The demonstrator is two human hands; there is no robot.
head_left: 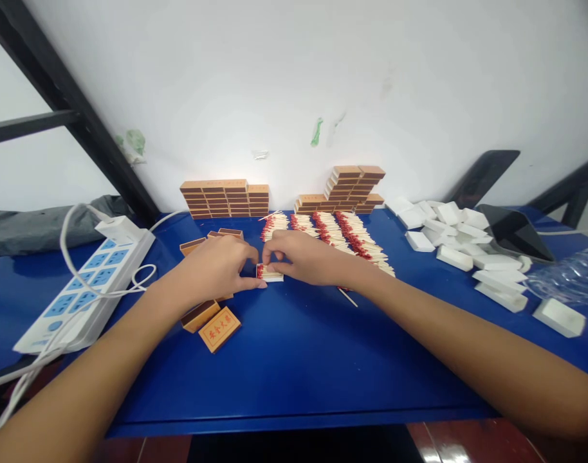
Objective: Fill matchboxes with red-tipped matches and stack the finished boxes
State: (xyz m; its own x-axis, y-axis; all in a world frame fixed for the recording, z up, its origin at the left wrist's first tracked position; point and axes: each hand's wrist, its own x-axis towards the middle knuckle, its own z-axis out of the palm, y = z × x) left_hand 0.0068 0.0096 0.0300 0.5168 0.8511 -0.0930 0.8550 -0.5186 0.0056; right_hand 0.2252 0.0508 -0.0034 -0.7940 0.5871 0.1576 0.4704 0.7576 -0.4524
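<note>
A small white matchbox tray lies on the blue table, with red-headed matches inside. My left hand grips the tray's left end between thumb and fingers. Over the same tray, my right hand is closed, thumb and fingertips pressed together on the matches. Behind and to the right of it are rows of loose matches, heads to the left. Orange matchbox sleeves lie around my left hand, one sleeve showing its printed face; some are partly hidden by the hand.
Stacked matchboxes stand against the wall, with a second stack farther right. White trays are heaped at the right, near a plastic bottle. A power strip with cables is at the left. One stray match lies in front.
</note>
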